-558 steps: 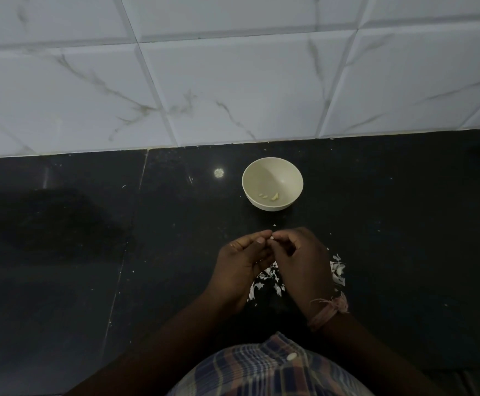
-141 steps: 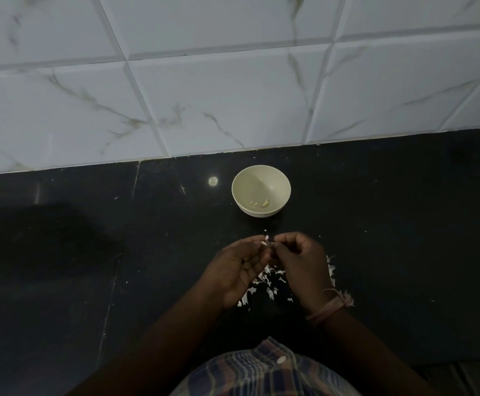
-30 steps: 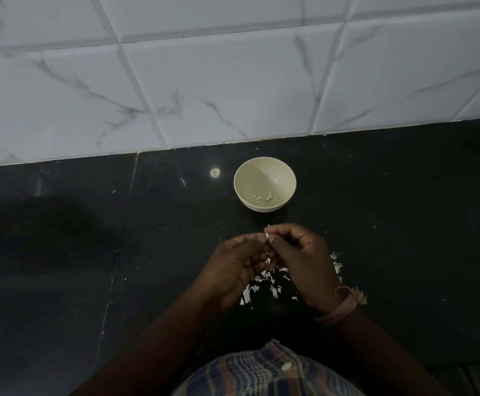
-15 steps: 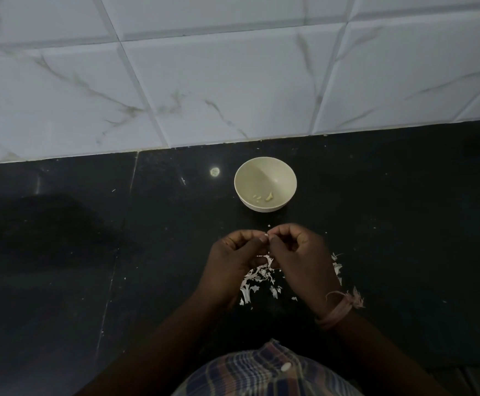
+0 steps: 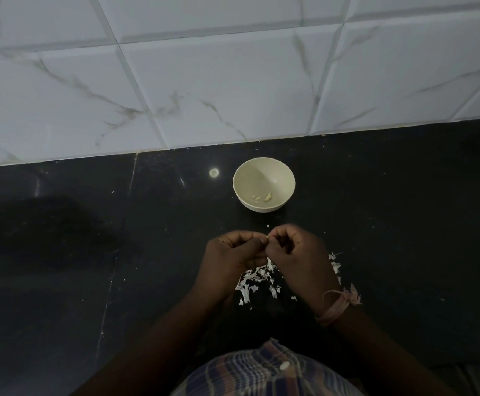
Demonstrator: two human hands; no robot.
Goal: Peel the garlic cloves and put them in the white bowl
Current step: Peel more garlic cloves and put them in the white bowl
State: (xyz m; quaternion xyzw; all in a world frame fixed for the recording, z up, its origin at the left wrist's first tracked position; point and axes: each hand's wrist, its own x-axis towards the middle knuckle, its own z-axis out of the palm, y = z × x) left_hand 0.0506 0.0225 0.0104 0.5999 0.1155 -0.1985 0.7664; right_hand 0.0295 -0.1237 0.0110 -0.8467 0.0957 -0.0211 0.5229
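A white bowl (image 5: 263, 167) stands on the black counter (image 5: 390, 210) near the tiled wall, with a few small peeled garlic pieces (image 5: 261, 197) at its bottom. Just in front of the bowl my left hand (image 5: 233, 258) and my right hand (image 5: 298, 255) meet fingertip to fingertip. Both pinch one tiny garlic clove (image 5: 266, 237), of which only a pale tip shows between the fingers. Both hands have their fingers curled.
White garlic skins (image 5: 254, 281) lie scattered on the counter under and between my hands, more to the right of my right wrist (image 5: 334, 264). A marble-tiled wall (image 5: 233, 81) rises behind the bowl. A thread band circles my right wrist.
The hands stay together in front of the bowl and keep working the same clove; my fingers have curled in tighter. The bowl's contents look unchanged.
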